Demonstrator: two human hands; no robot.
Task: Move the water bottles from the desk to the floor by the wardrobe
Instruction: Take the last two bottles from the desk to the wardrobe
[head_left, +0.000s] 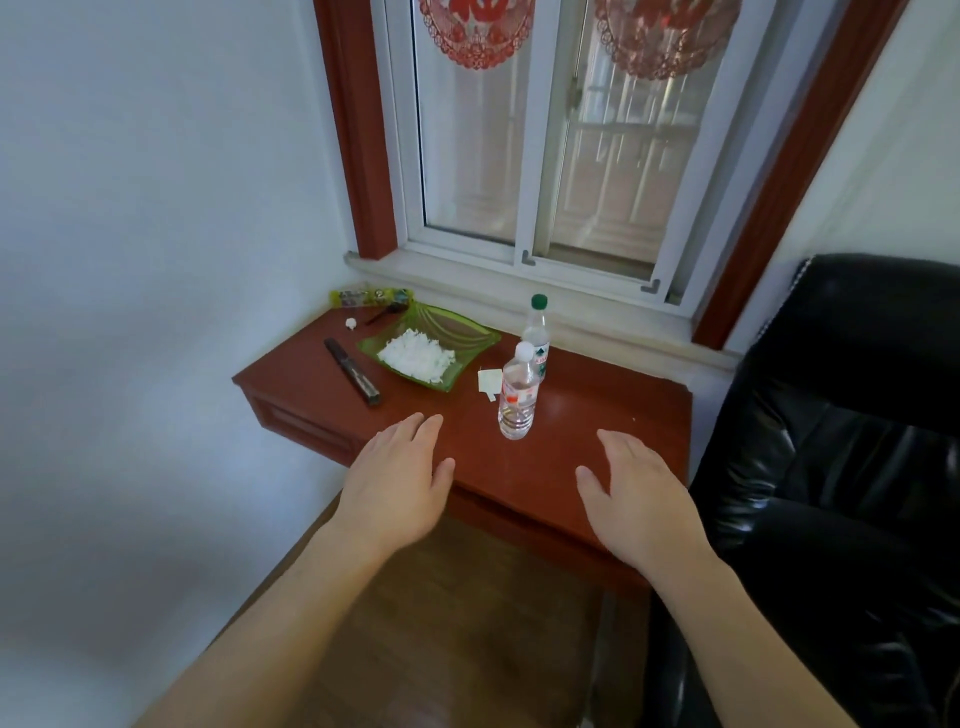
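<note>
- Two clear plastic water bottles: a white-capped bottle (517, 402) and, at its 12 o'clock, a green-capped bottle (537, 332).
- One square green glass dish (460, 332) of white flakes, at the bottles' 10 o'clock.
- One long dark stick (352, 371).
- One yellow-green printed packet (371, 297).
- One white paper scrap (488, 382).
- One red-brown wooden desk (597, 410).
- One black leather chair (841, 415), at 3 o'clock.
- Two round red paper cut-outs: left cut-out (475, 31), right cut-out (667, 36).

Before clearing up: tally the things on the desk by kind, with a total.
Water bottles: 2, green-capped bottle, white-capped bottle
Green dish with white heap: 1
Long dark stick: 1
Short dark stick: 1
Paper scrap: 1
Yellow-green packet: 1
Small white lump: 1
Total: 8
</note>
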